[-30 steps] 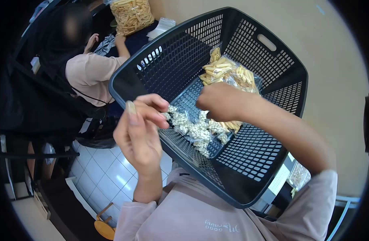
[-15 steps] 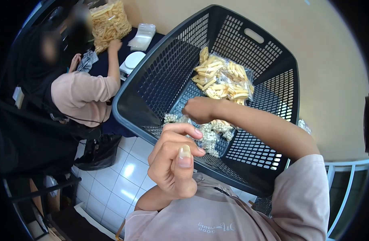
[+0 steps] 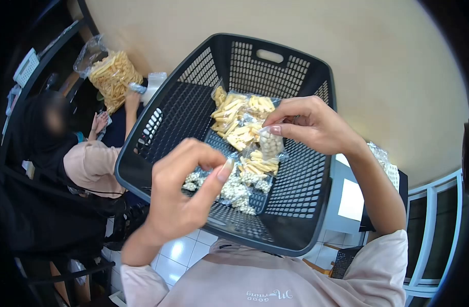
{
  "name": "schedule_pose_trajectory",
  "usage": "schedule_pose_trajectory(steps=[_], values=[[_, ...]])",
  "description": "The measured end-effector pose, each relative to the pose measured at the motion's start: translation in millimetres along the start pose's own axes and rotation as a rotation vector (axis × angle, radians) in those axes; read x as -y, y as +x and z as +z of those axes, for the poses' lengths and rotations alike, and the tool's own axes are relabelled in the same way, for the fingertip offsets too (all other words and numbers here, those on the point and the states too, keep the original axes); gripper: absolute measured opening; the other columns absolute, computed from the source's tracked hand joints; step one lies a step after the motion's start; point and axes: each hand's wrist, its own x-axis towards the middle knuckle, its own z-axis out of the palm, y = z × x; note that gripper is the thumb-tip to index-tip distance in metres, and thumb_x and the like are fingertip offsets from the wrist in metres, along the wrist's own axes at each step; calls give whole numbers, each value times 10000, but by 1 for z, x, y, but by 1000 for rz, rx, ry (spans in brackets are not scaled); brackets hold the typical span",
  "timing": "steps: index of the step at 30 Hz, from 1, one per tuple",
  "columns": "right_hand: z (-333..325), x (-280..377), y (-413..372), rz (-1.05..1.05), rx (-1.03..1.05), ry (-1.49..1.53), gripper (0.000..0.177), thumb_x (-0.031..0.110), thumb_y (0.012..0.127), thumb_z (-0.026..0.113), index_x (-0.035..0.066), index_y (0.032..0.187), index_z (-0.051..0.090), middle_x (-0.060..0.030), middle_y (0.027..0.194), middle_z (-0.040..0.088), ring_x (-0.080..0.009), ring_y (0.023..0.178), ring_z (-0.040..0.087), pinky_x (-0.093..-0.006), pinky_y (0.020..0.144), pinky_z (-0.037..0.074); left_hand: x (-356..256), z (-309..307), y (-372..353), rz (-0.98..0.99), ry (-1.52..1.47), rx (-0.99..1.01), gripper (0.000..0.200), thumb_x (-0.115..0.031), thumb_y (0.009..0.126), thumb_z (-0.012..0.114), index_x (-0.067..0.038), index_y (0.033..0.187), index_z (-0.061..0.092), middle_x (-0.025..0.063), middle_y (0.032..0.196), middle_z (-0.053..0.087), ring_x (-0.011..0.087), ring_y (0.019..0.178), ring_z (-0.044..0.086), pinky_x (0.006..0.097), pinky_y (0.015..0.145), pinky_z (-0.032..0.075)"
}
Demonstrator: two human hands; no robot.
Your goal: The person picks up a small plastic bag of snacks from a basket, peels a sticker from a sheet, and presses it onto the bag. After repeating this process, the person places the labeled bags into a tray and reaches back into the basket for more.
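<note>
Head view shows the right hand (image 3: pixel 316 125) with its grip closed on a little bag of white bits (image 3: pixel 271 145), over the basket (image 3: pixel 295 174). I cannot tell whether the left hand (image 3: pixel 180 197) grips anything.

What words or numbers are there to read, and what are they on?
"GOOD Morning": upside down, on the front of the shirt.
Small pale tag near the other person: too small to read.
Dotted sheet at the right: too small to read.
Clear bags in the basket: no writing I can make out.
</note>
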Motion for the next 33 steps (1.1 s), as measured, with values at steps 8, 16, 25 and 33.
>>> schedule_pose_trajectory(steps=[8, 16, 25, 33], values=[[-55, -24, -83, -52, -285, 294, 163, 118, 884, 655, -28, 947, 690, -63, 848, 626, -118, 753, 603, -234, 655, 496, -38, 91, 104, -14, 121, 337, 279, -199, 843, 701, 13, 985, 587, 89, 952, 595, 157, 887, 584, 280, 706, 494], [-107, -50, -169, 72, -453, 440, 129, 94, 881, 660, -33, 895, 651, -30, 743, 630, -70, 674, 568, -203, 598, 467, -65, 208, 145, 211, -67, 272, 163, -97, 898, 623, 33, 803, 599, 72, 665, 579, 104, 603, 532, 255, 528, 401], [-131, -78, -233, 79, -569, 510, 130, -23, 866, 616, -69, 981, 657, -88, 793, 649, -116, 687, 603, -231, 622, 504, -68, 268, 166, 186, -202, 450, 155, -104, 914, 600, 25, 828, 618, 54, 692, 620, 71, 582, 517, 240, 507, 386], [-129, -89, -234, 144, -703, 606, 162, -39, 842, 633, -54, 989, 565, -104, 788, 645, -127, 711, 629, -252, 633, 538, -51, 296, 176, -218, -651, 559, 143, -110, 926, 597, 6, 844, 578, 11, 712, 560, 99, 779, 588, 268, 725, 488]])
